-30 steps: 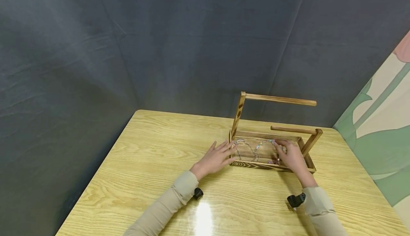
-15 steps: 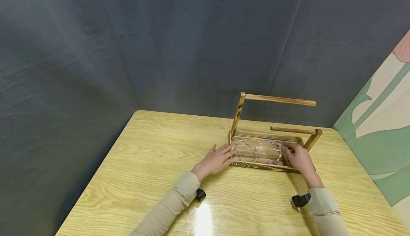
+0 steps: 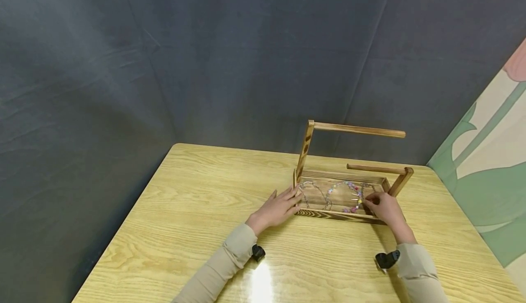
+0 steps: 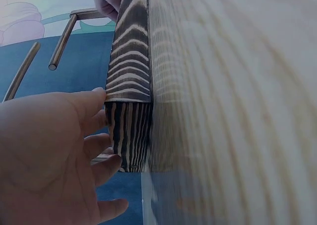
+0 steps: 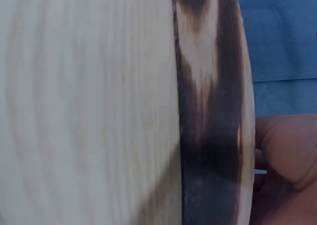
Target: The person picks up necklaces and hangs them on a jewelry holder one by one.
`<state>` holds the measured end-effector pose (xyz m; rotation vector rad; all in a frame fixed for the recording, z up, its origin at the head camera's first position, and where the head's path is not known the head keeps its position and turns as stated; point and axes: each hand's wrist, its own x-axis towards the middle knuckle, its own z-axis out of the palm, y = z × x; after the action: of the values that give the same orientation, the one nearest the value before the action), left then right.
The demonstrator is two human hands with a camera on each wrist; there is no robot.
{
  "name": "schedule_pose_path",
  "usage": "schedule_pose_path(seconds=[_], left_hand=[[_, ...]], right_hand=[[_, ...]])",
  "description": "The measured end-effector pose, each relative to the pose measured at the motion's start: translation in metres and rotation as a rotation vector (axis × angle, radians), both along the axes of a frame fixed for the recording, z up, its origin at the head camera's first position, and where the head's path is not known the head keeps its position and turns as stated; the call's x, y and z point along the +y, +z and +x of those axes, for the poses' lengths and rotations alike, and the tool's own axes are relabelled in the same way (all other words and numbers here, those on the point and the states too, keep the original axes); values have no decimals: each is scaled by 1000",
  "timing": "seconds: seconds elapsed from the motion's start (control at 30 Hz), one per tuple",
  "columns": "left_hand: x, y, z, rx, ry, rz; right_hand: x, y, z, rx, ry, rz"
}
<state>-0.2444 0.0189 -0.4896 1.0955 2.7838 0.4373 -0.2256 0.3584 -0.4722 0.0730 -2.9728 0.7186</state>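
Observation:
My left hand (image 3: 276, 208) lies with spread fingers against the left end of a shallow wooden tray (image 3: 328, 214); in the left wrist view its fingertips touch the tray's corner (image 4: 130, 86). My right hand (image 3: 384, 206) reaches over the front wall at the right end. Its thumb and fingers pinch a thin dark chain (image 3: 364, 187); the pinched part is mostly hidden. Just left of those fingertips a colourful beaded bracelet (image 3: 334, 185) lies in a loop. A silvery chain (image 3: 317, 187) is laid out in the left part. The wrist view shows only part of the right hand (image 5: 292, 155), behind the wall.
Two wooden posts with bars rise from the tray: a tall upper bar (image 3: 357, 129) on the left and a lower bar (image 3: 374, 167) on the right. Small metal pins (image 3: 355, 197) lie inside the beaded loop. A dark curtain (image 3: 246, 65) hangs behind the table (image 3: 197, 193).
My right hand has moved right, off the top of the beaded bracelet, then slightly down toward the front wall. The dark chain has come into view beside it. My left hand has hardly moved.

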Motion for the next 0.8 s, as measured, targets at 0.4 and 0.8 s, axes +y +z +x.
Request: schedule_pose_path(seconds=[0.4,0.8], left_hand=[[0,0,1,-25,2,-3],[1,1,1,-12,5,-8]], right_hand=[[8,-3,2,-62,-12,35],[6,-1,0,-126,34,27]])
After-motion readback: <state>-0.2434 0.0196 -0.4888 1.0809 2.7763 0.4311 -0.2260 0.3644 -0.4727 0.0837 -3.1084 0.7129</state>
